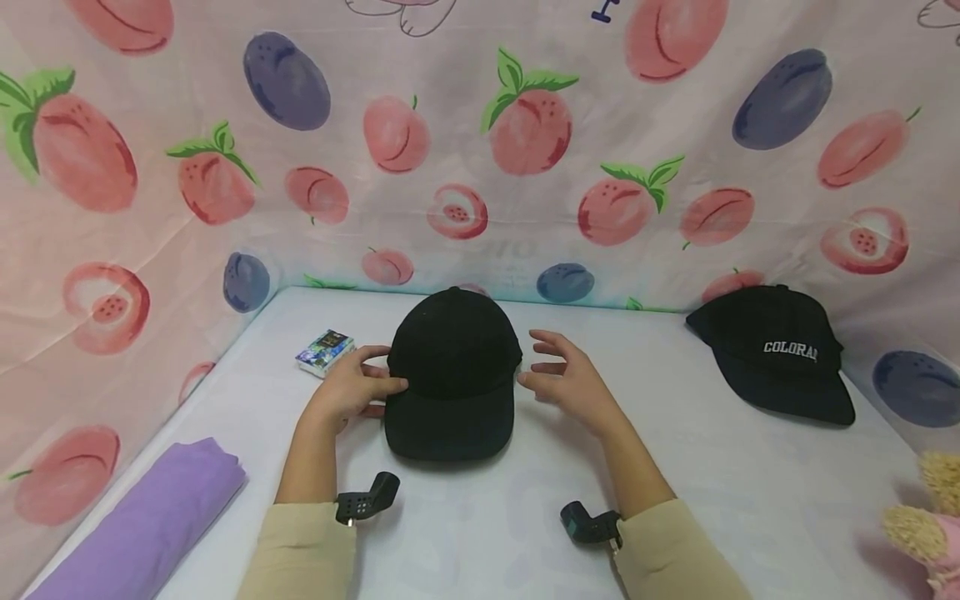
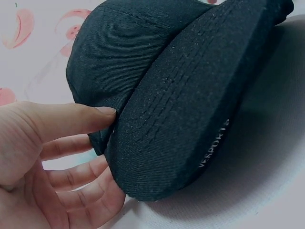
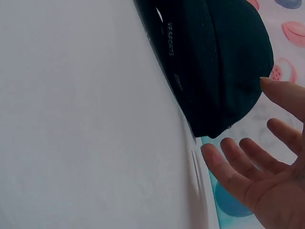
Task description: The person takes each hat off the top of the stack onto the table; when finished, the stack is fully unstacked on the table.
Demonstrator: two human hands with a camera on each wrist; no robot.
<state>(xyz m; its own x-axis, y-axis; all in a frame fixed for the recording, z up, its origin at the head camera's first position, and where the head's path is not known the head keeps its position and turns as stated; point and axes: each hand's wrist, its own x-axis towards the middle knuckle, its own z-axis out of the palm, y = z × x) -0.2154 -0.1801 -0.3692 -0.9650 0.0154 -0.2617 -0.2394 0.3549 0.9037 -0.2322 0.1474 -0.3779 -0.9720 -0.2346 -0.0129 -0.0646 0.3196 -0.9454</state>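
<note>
A plain black baseball cap (image 1: 453, 358) stands crown up on the white table, brim toward me. My left hand (image 1: 355, 385) holds its left side, the thumb lying where brim meets crown. In the left wrist view the fingers (image 2: 81, 183) of that hand reach under the cap's edge. White letters (image 2: 214, 143) reading "VESPORTS" show below the front edge of the brim. To the right of the cap, my right hand (image 1: 567, 379) hovers with loosely bent, spread fingers, holding nothing. Seen from the right wrist, its fingertips are close to the crown (image 3: 243, 62).
Behind my left hand lies a small stack of colourful cards (image 1: 325, 352). Another black cap (image 1: 780, 354) with white lettering sits at the far right. A rolled purple cloth (image 1: 146, 521) lies at the left edge, and a plush toy (image 1: 930, 525) at the lower right. Fruit-print fabric (image 1: 465, 150) hangs behind.
</note>
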